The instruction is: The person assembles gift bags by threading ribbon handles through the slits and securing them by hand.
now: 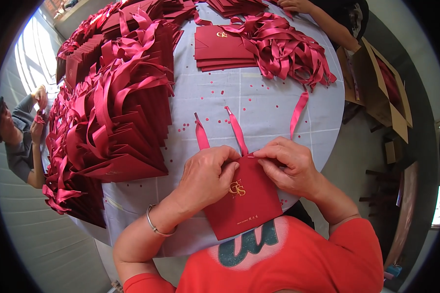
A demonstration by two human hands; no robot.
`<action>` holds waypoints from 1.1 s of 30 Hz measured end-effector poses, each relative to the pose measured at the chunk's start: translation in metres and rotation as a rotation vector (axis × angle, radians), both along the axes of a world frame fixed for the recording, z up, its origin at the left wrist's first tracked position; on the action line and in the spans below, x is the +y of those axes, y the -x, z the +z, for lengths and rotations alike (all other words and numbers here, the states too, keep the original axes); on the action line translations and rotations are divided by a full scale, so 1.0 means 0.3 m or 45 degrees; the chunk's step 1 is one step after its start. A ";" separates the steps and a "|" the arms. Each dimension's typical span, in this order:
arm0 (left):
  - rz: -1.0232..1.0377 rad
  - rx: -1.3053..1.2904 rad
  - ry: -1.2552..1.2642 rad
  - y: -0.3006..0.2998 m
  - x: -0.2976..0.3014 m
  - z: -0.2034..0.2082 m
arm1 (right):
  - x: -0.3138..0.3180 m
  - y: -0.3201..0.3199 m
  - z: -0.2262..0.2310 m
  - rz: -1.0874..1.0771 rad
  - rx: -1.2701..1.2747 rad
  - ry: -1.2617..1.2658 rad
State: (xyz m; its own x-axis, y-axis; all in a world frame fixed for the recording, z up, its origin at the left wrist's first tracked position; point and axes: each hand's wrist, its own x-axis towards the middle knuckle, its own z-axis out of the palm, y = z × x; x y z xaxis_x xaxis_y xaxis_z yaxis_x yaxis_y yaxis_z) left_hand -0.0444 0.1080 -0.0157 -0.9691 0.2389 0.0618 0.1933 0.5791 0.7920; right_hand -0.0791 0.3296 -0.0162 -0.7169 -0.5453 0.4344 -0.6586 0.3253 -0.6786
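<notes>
A dark red paper gift bag [249, 212] with a gold emblem lies flat at the near edge of the table, against my front. My left hand [208, 173] is closed, thumb and fingers pinching its top edge on the left. My right hand [288, 166] pinches the same edge at the right corner. A pink ribbon [237, 129] with a pointed tip stands up from the bag's top between my hands. Another ribbon end [200, 134] shows beyond my left hand, and a third ribbon [299, 115] reaches away past my right hand. My fingers hide where the ribbons meet the bag.
Stacked red bags with ribbon handles [127, 107] fill the table's left side. Flat bags [220, 49] and a heap of loose ribbons [293, 51] lie at the far side. Small red paper dots dot the pale tablecloth [190, 93]. Open cardboard boxes [376, 83] stand right. Two other people work nearby.
</notes>
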 end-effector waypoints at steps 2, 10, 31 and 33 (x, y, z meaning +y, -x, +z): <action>0.006 -0.008 -0.003 0.002 -0.001 -0.003 | -0.010 -0.004 0.001 -0.018 -0.022 0.014; 0.068 -0.228 -0.095 0.006 -0.002 0.017 | -0.028 -0.008 -0.018 0.011 0.040 0.074; 0.014 -0.025 -0.074 -0.010 0.006 -0.006 | -0.112 -0.073 0.033 -0.032 0.357 -0.739; 0.041 -0.044 -0.124 -0.011 0.006 -0.012 | -0.104 -0.040 0.015 -0.041 0.108 -0.384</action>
